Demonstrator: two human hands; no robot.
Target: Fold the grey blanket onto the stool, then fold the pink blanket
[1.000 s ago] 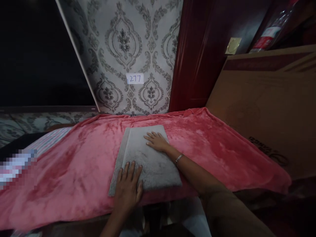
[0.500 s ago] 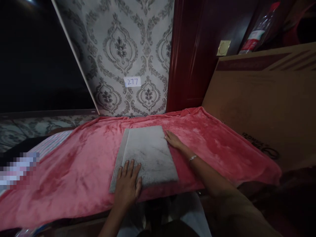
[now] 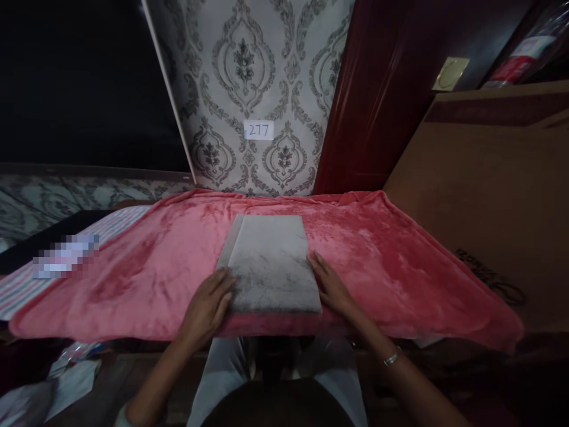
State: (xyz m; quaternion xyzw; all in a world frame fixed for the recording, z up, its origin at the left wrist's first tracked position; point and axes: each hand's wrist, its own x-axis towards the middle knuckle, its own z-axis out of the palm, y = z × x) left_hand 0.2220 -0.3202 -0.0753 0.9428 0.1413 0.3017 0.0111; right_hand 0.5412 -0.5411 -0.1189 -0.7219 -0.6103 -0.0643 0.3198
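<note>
A folded grey plush cloth (image 3: 271, 264) lies flat as a neat rectangle on a pink fleece blanket (image 3: 173, 255). A narrow folded strip runs along its left side. My left hand (image 3: 208, 302) rests at the cloth's near left edge, fingers stretched and touching it, partly covering that corner. Against the right edge lies my right hand (image 3: 331, 283), open, its fingertips touching the side of the cloth. Neither hand grips the cloth.
A large cardboard box (image 3: 480, 196) stands on the right, with a bottle (image 3: 520, 62) behind its top edge. A dark screen (image 3: 89, 89) is at the back left. Striped fabric (image 3: 120, 219) lies left of the blanket. The patterned wall carries a paper label (image 3: 258, 130) reading 277.
My left hand has slid from the top of the cloth to its left edge. My right hand has come nearer along the right edge. The camera view has shifted.
</note>
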